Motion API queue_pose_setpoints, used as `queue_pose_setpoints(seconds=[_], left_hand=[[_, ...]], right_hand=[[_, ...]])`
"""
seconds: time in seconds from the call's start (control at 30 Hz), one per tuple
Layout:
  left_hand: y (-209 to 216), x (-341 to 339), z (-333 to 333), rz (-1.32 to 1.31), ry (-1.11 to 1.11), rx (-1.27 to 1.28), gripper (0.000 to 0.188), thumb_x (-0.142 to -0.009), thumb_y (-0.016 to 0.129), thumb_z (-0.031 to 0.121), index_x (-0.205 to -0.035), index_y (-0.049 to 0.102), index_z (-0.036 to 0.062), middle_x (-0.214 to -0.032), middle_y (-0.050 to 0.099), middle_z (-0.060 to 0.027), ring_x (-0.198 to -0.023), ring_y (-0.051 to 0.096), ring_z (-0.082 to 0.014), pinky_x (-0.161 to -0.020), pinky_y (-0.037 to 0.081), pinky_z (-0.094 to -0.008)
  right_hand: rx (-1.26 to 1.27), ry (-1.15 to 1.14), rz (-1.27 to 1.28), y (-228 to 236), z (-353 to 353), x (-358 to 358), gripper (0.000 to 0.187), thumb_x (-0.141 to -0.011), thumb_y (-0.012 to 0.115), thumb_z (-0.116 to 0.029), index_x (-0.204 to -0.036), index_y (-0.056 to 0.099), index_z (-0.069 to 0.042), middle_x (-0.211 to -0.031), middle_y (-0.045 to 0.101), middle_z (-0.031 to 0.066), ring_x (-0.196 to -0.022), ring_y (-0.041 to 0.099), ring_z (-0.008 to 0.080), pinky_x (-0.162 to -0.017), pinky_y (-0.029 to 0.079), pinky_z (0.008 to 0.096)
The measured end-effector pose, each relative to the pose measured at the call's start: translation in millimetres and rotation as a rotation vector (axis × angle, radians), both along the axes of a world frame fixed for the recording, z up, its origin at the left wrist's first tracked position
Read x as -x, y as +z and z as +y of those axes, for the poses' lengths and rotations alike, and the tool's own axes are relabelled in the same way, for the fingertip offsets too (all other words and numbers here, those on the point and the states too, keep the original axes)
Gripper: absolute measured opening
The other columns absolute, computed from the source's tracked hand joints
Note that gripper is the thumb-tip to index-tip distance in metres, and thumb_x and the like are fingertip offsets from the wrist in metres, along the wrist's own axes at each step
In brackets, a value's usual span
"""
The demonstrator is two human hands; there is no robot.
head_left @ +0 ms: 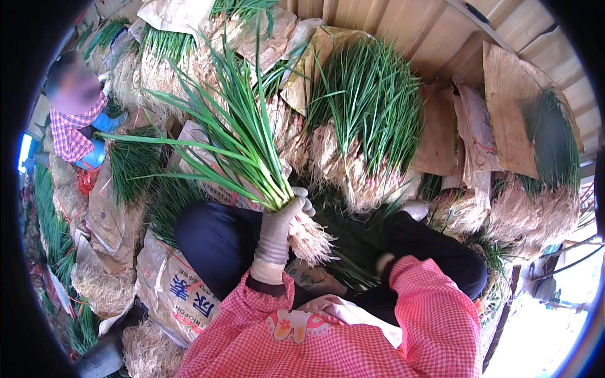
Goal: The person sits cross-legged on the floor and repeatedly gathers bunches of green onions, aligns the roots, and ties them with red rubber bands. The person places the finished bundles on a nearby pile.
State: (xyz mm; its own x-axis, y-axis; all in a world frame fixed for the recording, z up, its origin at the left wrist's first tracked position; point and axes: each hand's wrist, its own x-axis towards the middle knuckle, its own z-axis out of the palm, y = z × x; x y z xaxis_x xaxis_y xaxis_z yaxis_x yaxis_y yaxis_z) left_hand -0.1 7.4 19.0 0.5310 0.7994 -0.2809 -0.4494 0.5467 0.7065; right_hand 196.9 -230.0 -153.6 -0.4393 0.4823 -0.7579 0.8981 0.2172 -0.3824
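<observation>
My left hand (287, 220), in a pale knitted glove, is closed around a bunch of scallions (255, 157) near its base. Long green leaves fan up and to the left, while the bushy pale roots (311, 239) hang out on the right side of the fist. My right arm, in a pink checked sleeve (432, 299), bends inward. Only a pale bit of glove near the cuff (383, 262) shows of my right hand; its fingers are lost in the dark between my knees. Loose green leaves (353, 261) lie below there.
A large stack of scallions (372, 120) stands ahead, roots toward me. More stacks with brown sacking (510, 107) line the ribbed wall (435, 31). A printed white sack (179, 293) lies at my left knee. Another person (72, 129) in blue gloves sits far left among scallion piles.
</observation>
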Motion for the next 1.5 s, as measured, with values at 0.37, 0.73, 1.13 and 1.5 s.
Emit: queue_pose_setpoints(seconds=[0.37, 0.73, 1.13, 1.5], left_hand=[[-3.0, -9.4, -1.5, -0.012, -0.089, 0.117, 0.022, -0.080, 0.063, 0.006, -0.101, 0.058, 0.0017, -0.082, 0.063, -0.0090, -0.072, 0.061, -0.0188, -0.062, 0.050, -0.0295], [-45.1, -1.5, 7.5, 0.022, -0.114, 0.195, 0.026, -0.078, 0.065, 0.008, -0.102, 0.055, 0.0025, -0.092, 0.062, -0.0145, -0.082, 0.061, -0.0265, -0.061, 0.052, -0.0337], [-62.6, -16.2, -25.3, 0.471, -0.212, 0.018, 0.022, -0.073, 0.072, 0.027, -0.069, 0.061, 0.0082, -0.054, 0.055, -0.0013, -0.044, 0.049, -0.0110, -0.040, 0.036, -0.0228], [-27.0, -6.4, -24.1, 0.111, -0.317, 0.217, 0.025, -0.076, 0.069, 0.010, -0.099, 0.062, 0.0007, -0.084, 0.065, -0.0070, -0.069, 0.062, -0.0139, -0.056, 0.047, -0.0224]], right_hand=[[-0.878, -0.651, -0.355, 83.9, 186.1, -37.3, 0.038, -0.084, 0.054, -0.033, -0.108, 0.052, -0.004, -0.089, 0.063, 0.0156, -0.079, 0.063, 0.0278, -0.069, 0.051, 0.0402], [-0.582, -1.334, 0.453, 103.6, 212.5, -49.6, 0.024, -0.084, 0.056, -0.026, -0.089, 0.061, -0.003, -0.066, 0.060, 0.0050, -0.054, 0.054, 0.0132, -0.050, 0.045, 0.0260], [-0.910, -0.907, 0.194, 138.8, 181.6, 34.8, 0.024, -0.083, 0.049, -0.028, -0.078, 0.060, -0.006, -0.075, 0.064, 0.0109, -0.066, 0.062, 0.0282, -0.062, 0.049, 0.0369], [-0.196, -1.024, 0.124, 76.5, 136.9, -79.9, 0.017, -0.085, 0.049, -0.022, -0.086, 0.059, -0.008, -0.071, 0.057, 0.0024, -0.055, 0.050, 0.0117, -0.050, 0.039, 0.0237]])
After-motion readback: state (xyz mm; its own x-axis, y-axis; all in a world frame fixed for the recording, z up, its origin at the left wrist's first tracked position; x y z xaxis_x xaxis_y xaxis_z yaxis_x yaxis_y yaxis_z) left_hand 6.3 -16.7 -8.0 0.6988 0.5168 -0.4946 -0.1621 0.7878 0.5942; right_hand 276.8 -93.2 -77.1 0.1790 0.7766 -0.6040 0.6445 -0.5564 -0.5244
